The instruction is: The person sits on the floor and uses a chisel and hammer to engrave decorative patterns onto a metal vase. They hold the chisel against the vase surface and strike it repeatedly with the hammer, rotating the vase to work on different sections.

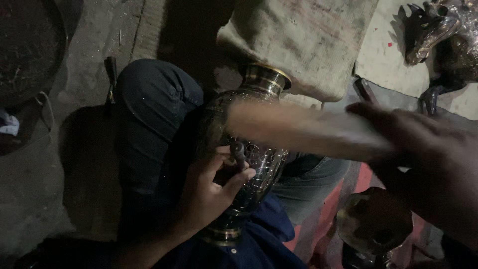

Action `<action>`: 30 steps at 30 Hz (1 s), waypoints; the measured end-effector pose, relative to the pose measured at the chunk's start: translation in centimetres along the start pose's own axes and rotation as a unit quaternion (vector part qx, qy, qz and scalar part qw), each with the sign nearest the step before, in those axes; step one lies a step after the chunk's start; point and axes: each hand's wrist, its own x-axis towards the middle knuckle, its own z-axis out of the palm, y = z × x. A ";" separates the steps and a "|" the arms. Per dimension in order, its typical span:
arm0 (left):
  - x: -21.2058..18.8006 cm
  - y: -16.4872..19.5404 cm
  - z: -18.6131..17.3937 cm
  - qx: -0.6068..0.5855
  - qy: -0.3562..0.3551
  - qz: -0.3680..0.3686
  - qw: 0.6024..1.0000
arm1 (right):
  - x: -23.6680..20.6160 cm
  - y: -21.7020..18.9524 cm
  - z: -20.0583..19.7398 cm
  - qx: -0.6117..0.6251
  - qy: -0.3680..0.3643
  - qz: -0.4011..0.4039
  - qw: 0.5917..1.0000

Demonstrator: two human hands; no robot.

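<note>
Head view, looking down in dim light: we see a dark metal vase (249, 149) with a brass-coloured rim and fine engraved patterning, lying tilted across the person's lap, its mouth pointing away towards the top of the frame and its banded foot near the bottom. It rests against a bent knee in dark trousers (149, 114), which seems to cradle it so the patterned belly faces up and stays steady

The left hand (209, 192) is pressed against the vase's belly, its grip closed around a small dark tool (239, 152) whose tip meets the metal; the thumb and fingers brace on the surface, likely to guide the point

The right hand (423, 154) sits at the right of the frame, blurred, holding a pale wooden stick or mallet (298, 130) that stretches across above the vase towards the tool. We judge its grip to be closed on the stick's end, though the blur hides the fingers

Beyond the vase's mouth lies a coarse sackcloth bundle (303, 40). At the top right stands a metal animal figure (448, 35) on a pale sheet. At the lower right, a second dark metal vessel (373, 221) lies on a red mat (323, 209). A dark round basin (25, 50) sits on the floor at the far left
</note>
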 end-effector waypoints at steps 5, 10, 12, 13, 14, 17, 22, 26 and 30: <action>-0.8 0.0 0.6 -0.064 0.023 -0.054 0.996 | 0.1 -1.3 -1.2 -0.124 -0.031 0.012 0.992; -0.9 -0.2 1.0 -0.042 0.058 -0.037 0.997 | 0.7 -2.9 -2.6 0.035 0.045 -0.028 0.998; -1.0 -0.3 1.0 -0.077 0.056 -0.043 0.995 | 1.3 -2.9 -2.6 0.043 0.036 -0.046 0.997; -1.0 -0.4 1.0 -0.096 0.055 -0.048 0.993 | 1.4 -2.8 -2.5 -0.077 -0.017 -0.057 0.995; -1.0 -0.4 1.0 -0.087 0.040 -0.069 0.993 | 1.7 -2.5 -2.2 -0.195 -0.068 -0.066 0.976; -0.9 -0.6 0.9 -0.070 0.026 -0.068 0.995 | 1.3 -1.2 -1.4 -0.082 -0.063 -0.007 0.995; -0.1 0.0 0.4 -0.019 0.004 -0.022 1.000 | 0.5 1.6 0.4 -0.129 -0.011 -0.055 0.990; 1.3 0.7 -0.1 0.052 -0.052 -0.063 0.995 | 0.0 3.1 1.3 -0.046 -0.019 -0.028 0.998; 2.8 1.4 -0.6 0.067 -0.120 -0.060 0.989 | -1.5 3.6 2.4 -0.139 -0.095 0.073 0.983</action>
